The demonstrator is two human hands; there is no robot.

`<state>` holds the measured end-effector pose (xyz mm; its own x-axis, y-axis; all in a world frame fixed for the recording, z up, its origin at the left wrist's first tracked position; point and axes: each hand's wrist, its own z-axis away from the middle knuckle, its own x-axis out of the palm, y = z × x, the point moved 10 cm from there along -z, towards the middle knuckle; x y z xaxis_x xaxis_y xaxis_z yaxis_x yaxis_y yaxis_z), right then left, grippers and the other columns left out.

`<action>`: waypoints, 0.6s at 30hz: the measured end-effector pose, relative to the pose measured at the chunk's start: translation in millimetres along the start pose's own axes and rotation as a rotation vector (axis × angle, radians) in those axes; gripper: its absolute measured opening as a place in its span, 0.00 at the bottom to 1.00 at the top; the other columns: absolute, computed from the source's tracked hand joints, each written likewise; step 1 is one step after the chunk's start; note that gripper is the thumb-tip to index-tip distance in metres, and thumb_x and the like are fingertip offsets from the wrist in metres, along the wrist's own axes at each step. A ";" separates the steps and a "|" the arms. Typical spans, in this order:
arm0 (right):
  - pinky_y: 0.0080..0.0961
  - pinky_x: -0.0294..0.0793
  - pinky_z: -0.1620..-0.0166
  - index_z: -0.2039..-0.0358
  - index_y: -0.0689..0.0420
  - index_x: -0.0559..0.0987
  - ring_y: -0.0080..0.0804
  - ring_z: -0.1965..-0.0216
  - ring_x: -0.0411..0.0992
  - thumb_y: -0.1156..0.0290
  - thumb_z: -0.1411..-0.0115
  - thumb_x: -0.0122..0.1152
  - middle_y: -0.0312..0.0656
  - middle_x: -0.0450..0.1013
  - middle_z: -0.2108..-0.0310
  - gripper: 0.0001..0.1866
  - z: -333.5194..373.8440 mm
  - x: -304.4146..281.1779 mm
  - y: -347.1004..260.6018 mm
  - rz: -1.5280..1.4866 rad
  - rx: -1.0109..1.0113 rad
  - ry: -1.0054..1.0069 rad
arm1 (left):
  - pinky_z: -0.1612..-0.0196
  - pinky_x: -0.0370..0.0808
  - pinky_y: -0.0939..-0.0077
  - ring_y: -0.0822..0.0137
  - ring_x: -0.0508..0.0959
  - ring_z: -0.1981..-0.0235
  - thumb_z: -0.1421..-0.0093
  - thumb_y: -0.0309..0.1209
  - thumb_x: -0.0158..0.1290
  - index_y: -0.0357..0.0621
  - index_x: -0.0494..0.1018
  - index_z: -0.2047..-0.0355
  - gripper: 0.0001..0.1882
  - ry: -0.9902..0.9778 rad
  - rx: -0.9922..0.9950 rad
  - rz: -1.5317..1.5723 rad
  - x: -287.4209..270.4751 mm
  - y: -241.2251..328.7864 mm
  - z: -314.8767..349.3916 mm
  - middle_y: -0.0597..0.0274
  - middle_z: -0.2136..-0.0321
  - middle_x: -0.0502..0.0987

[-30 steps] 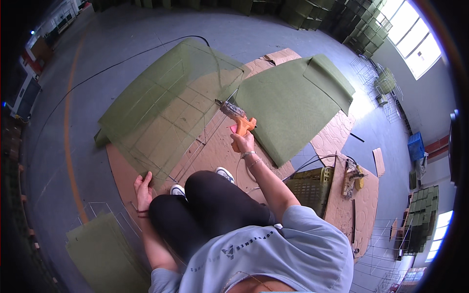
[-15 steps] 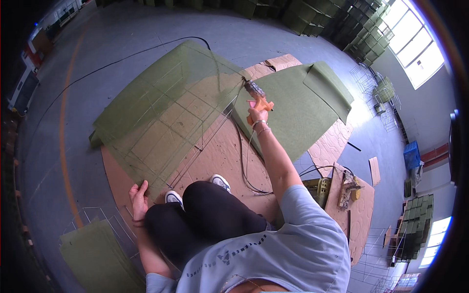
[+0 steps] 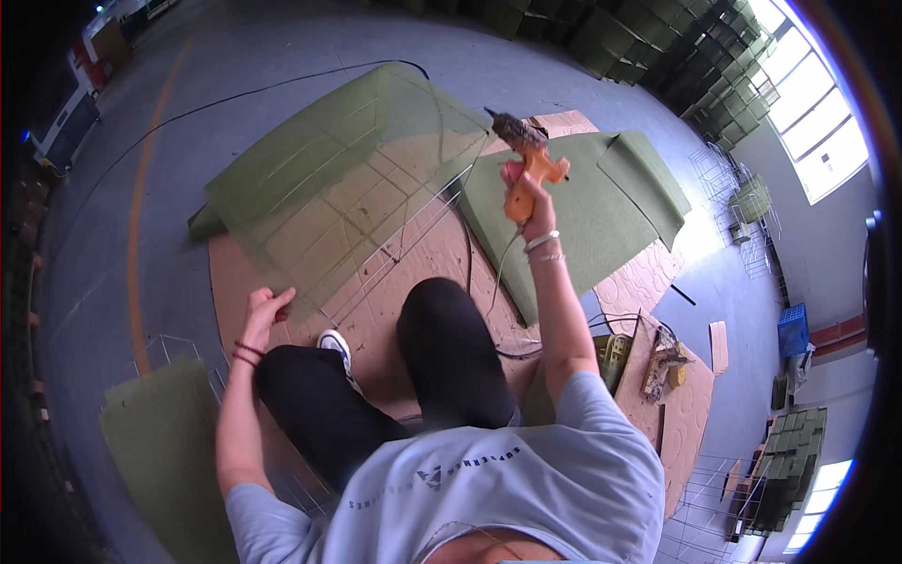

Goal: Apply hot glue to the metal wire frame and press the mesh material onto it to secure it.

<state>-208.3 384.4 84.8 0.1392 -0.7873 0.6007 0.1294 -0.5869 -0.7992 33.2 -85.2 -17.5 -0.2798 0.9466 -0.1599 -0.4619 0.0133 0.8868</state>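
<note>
I count two hands and one orange glue gun point(image 3: 539, 167). The right hand point(image 3: 537, 209) is closed around the gun's handle, the nozzle pointing up and leftward near the far right corner of one wire frame point(image 3: 390, 253). The left hand point(image 3: 264, 312), fingers partly curled and thumb extended, lies at the frame's near corner; whether it grips anything I cannot tell. One translucent green sheet point(image 3: 301, 150) lies against the frame, over brown cardboard point(image 3: 376, 305). A second, folded green sheet point(image 3: 564, 207) lies to the right. Containers, two that I can single out: one olive crate point(image 3: 613, 357), partly hidden by the right arm point(image 3: 564, 320), and one blue crate point(image 3: 792, 329), farther right; I cannot make out either one's contents.
</note>
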 end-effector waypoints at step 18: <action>0.28 0.70 0.58 0.61 0.60 0.67 0.36 0.57 0.69 0.71 0.52 0.59 0.48 0.71 0.61 0.18 116.4 120.4 70.9 0.074 0.001 -0.165 | 0.55 0.68 0.70 0.57 0.67 0.57 0.60 0.23 0.55 0.37 0.62 0.56 0.27 0.089 0.881 -1.598 75.4 91.3 71.3 0.51 0.59 0.65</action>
<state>-68.1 269.9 102.9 0.3077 -0.7867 0.5353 0.1134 -0.5282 -0.8415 29.9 10.4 82.3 -0.1182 -0.1598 -0.9800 0.2187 0.9586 -0.1826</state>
